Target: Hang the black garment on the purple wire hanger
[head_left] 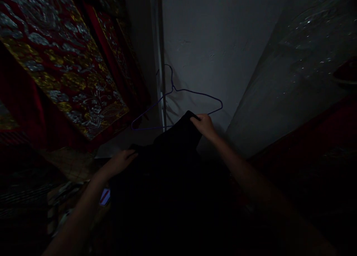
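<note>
A black garment (167,167) hangs spread between my two hands; its exact kind is lost in the dark. My left hand (121,162) is closed on its upper left corner. At the upper right corner, my right hand (203,124) pinches the cloth between thumb and fingers. Just behind the garment's top edge, a thin purple wire hanger (199,93) hangs by a narrow upright metal pole (160,55). The cloth hides part of the hanger's lower bar. Whether garment and hanger touch, I cannot tell.
Red cloth with gold and silver embroidery (64,66) hangs at the left. A pale wall (220,36) stands behind the pole, with shiny clear plastic sheeting (295,59) to the right. Low at the left, a small lit screen (105,196) shows among dim clutter.
</note>
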Demonstrator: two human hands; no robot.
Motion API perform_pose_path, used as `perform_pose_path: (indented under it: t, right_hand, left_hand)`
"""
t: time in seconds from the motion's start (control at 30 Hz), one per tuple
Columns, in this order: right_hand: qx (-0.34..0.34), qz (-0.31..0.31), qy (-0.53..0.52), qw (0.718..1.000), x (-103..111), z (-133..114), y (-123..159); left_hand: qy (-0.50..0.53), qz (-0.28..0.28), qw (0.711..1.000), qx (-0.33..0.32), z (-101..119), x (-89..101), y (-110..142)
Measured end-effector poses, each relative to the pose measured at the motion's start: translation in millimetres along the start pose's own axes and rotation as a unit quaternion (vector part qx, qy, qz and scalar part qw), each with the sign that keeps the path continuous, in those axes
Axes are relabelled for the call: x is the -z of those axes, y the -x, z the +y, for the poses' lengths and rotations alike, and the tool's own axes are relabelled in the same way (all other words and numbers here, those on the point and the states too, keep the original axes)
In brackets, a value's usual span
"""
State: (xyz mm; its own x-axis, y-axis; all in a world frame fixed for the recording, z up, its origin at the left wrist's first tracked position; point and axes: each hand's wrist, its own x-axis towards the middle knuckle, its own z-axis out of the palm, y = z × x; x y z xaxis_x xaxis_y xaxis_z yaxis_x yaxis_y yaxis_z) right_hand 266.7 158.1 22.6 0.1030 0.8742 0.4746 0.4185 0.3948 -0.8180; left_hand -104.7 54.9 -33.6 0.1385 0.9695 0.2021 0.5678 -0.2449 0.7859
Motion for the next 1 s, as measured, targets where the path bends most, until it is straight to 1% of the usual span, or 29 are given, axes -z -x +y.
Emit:
perform_pose_path:
  t: [0.03, 0.07, 0.13, 0.2, 0.27, 0.33, 0.43, 0.5, 0.53, 0.57, 0.6, 0.7, 0.77, 0.83, 0.87, 0.9, 0.93, 1.0]
  right_hand:
    - [0.006, 0.001, 0.009, 1.0, 8.9, -3.0, -0.4]
    - [0.011, 0.003, 0.017, 1.0, 15.7, -5.9, -0.5]
    - [0.02, 0.011, 0.027, 0.999, 22.9, -11.1, 1.0]
    - [0.028, 0.017, 0.03, 0.999, 22.6, -15.2, 6.4]
    - [0.031, 0.017, 0.025, 0.999, 15.9, -19.1, 17.1]
    - [0.032, 0.01, 0.014, 0.999, 5.2, -23.7, 32.2]
    - [0.039, -0.036, -0.035, 0.998, -8.5, -32.4, 53.7]
    - [0.061, -0.066, -0.06, 0.994, -9.0, -37.4, 59.8]
    - [0.08, -0.06, -0.061, 0.993, -5.7, -38.7, 59.4]
    - [0.105, -0.037, -0.055, 0.992, -0.2, -39.1, 56.9]
    - [0.131, 0.001, -0.046, 0.99, 7.2, -38.4, 53.0]
    - [0.18, 0.129, -0.034, 0.975, 34.6, -31.3, 38.4]
    - [0.174, 0.178, -0.047, 0.967, 52.2, -26.0, 31.2]
    - [0.149, 0.193, -0.082, 0.966, 66.9, -24.0, 26.9]
    - [0.131, 0.183, -0.102, 0.969, 73.0, -24.9, 25.3]
    - [0.107, 0.157, -0.122, 0.974, 78.2, -27.0, 23.6]
    - [0.077, 0.115, -0.144, 0.98, 82.6, -30.2, 21.6]
    - [0.006, -0.001, -0.189, 0.982, 87.8, -39.2, 16.8]
  left_hand:
    - [-0.025, -0.005, 1.0, -0.004, 2.1, 9.8, -5.8]
    - [-0.059, -0.011, 0.998, -0.021, 7.8, 19.0, -12.1]
    - [-0.127, -0.012, 0.988, -0.088, 28.2, 34.5, -25.0]
    - [-0.173, 0.003, 0.972, -0.161, 55.2, 44.6, -36.9]
    - [-0.178, 0.035, 0.961, -0.208, 81.8, 48.1, -47.6]
    - [-0.176, 0.073, 0.952, -0.241, 103.1, 45.6, -57.9]
    - [-0.174, 0.123, 0.939, -0.271, 120.4, 37.7, -74.2]
    - [-0.155, 0.15, 0.936, -0.277, 121.9, 35.7, -84.3]
    - [-0.145, 0.157, 0.937, -0.275, 120.1, 36.6, -88.3]
    - [-0.137, 0.157, 0.94, -0.27, 117.2, 38.8, -91.5]
    - [-0.134, 0.151, 0.943, -0.264, 113.6, 41.9, -93.5]
    - [-0.156, 0.139, 0.944, -0.257, 104.2, 52.5, -93.6]
    - [-0.18, 0.149, 0.933, -0.273, 101.8, 57.1, -91.4]
    - [-0.205, 0.161, 0.921, -0.291, 101.5, 59.7, -90.7]
    - [-0.214, 0.164, 0.916, -0.297, 100.9, 60.9, -91.5]
    - [-0.217, 0.167, 0.914, -0.299, 99.6, 62.5, -93.2]
    - [-0.215, 0.17, 0.914, -0.299, 97.4, 64.3, -95.8]
    - [-0.195, 0.18, 0.918, -0.293, 91.0, 68.2, -102.7]
